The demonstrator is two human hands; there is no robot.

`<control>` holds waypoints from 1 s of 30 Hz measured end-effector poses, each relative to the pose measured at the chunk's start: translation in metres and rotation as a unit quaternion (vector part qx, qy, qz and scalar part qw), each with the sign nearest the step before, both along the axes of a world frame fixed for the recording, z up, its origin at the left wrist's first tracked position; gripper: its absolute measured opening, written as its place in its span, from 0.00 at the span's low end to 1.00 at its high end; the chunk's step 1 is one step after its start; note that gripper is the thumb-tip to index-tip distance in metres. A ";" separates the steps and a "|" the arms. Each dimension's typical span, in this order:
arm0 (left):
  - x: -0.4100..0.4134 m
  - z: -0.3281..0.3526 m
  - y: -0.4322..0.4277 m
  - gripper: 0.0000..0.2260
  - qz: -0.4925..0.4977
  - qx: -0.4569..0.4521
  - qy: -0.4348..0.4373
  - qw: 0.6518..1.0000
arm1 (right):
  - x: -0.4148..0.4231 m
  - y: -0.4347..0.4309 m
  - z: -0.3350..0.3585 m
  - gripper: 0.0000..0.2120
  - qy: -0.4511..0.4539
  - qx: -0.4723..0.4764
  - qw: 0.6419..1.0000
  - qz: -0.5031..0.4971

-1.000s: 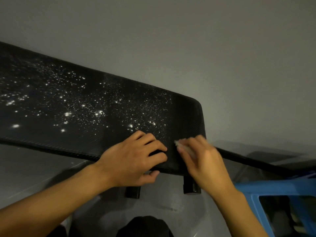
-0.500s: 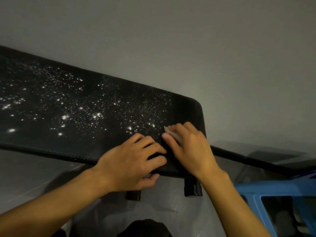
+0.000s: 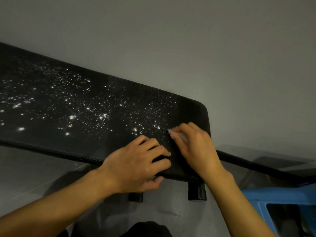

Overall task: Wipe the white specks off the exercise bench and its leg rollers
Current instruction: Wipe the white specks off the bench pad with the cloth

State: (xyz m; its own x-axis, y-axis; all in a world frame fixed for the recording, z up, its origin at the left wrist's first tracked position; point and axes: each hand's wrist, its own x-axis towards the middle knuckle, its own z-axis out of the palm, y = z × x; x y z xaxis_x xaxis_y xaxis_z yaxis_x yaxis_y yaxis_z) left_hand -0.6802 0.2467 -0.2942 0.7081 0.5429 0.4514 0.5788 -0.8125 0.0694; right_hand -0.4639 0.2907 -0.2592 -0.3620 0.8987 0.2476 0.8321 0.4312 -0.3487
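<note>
Right hand (image 3: 195,147) pinches a small white wipe (image 3: 177,135) against the bench (image 3: 51,134), where specks (image 3: 102,115) to its left meet bare pad to its right. Just beside it, the left hand (image 3: 136,165) grips the near edge, thumb underneath, likely to steady the pad. Leg rollers are out of view.

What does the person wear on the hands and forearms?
Nothing that shows. The left hand and right hand have no gloves or rings; the left forearm and right forearm are bare to the frame edge, without sleeve, watch or band.
</note>
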 end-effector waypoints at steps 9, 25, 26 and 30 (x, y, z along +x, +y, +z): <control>0.003 -0.001 0.002 0.14 -0.004 0.003 -0.004 1.000 | -0.019 0.065 0.008 0.09 -0.024 -0.001 0.994 -0.103; 0.003 -0.002 0.004 0.11 -0.004 0.004 -0.017 1.000 | -0.021 0.114 0.007 0.12 -0.026 -0.021 0.991 -0.129; 0.003 -0.002 0.004 0.11 -0.003 0.005 -0.020 1.000 | -0.017 0.103 0.006 0.12 -0.019 -0.012 0.994 -0.103; 0.003 -0.002 0.004 0.11 0.001 0.003 -0.029 1.000 | -0.002 0.090 0.007 0.09 -0.024 -0.001 0.996 -0.081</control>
State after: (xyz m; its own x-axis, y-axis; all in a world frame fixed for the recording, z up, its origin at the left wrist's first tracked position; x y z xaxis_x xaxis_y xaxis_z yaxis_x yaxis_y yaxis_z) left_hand -0.6772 0.2508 -0.2962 0.6799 0.5419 0.4941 0.5755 -0.8119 0.0984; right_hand -0.4661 0.3811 -0.2526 -0.2238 0.9464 0.2328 0.9061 0.2900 -0.3081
